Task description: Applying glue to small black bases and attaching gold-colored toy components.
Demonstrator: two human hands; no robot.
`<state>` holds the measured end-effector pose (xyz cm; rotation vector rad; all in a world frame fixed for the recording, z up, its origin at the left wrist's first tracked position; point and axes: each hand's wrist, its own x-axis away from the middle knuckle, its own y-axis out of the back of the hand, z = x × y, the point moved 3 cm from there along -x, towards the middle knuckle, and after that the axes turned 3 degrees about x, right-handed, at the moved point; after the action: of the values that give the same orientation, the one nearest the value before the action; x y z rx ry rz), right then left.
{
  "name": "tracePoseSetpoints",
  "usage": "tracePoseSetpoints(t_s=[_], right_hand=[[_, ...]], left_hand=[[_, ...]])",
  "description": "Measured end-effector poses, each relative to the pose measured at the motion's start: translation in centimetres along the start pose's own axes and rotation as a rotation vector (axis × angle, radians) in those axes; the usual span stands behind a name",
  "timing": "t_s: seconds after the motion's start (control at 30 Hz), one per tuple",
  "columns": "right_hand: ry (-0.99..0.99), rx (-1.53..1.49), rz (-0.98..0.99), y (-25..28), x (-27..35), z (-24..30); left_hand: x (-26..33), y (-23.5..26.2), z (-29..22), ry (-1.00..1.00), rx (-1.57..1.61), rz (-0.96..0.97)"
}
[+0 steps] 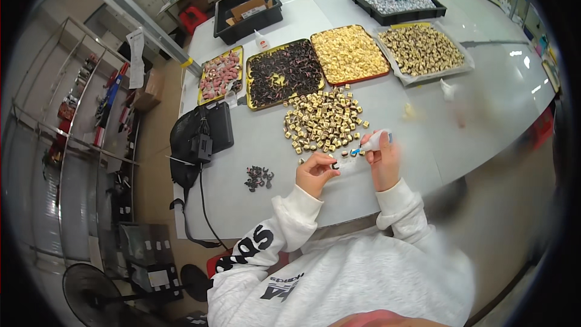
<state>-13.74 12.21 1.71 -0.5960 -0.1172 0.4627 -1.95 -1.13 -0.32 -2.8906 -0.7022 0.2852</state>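
Observation:
My left hand (313, 174) pinches a small dark curved piece (334, 165) between thumb and fingertips. Close by on the right, my right hand (385, 162) is closed around a small white glue bottle (375, 141), its blue tip slanting down to the left toward a few small pieces on the table. Just beyond both hands spreads a loose heap of small gold-and-dark cube-like pieces (324, 118). A little pile of dark curved pieces (259, 178) lies left of my left hand.
Behind the heap stand trays of pink pieces (209, 88), dark curved pieces (257, 95), pale gold pieces (349, 54) and gold-and-dark pieces (423, 48). Farther back are two black bins (247, 28). A black bag (181, 139) with a cable sits at the table's left edge.

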Motion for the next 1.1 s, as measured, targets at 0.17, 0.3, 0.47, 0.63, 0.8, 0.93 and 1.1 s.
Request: tracePoseSetpoints(t_s=[0.17,0.3,0.47,0.63,0.8,0.93,1.1], right_hand=[[0.001,0.017,0.005,0.17,0.20,0.02],[0.005,0.035,0.019,0.14,0.08,0.30],[0.011,0.041,0.029,0.08,0.44,0.36],[0.015,0.077,0.032,0.38,0.51,-0.05],[0.041,0.114,0.075,0.00,0.70,0.42],[0.054,0.151,0.117,-0.21,0.58,0.58],[0.039,0.169,0.140,-0.20,0.54,0.36]], left_hand=[[-0.30,-0.03,0.34,-0.027,-0.002,0.013],[-0.34,-0.17,0.47,-0.032,-0.016,0.046],[-0.26,0.10,0.47,-0.035,-0.032,0.051],[-0.09,0.20,0.52,-0.026,-0.067,0.030],[-0.22,0.04,0.26,-0.024,-0.095,0.041],[-0.27,-0.04,0.31,-0.021,-0.087,0.044],[-0.27,-0.32,-0.07,-0.024,-0.065,0.045]])
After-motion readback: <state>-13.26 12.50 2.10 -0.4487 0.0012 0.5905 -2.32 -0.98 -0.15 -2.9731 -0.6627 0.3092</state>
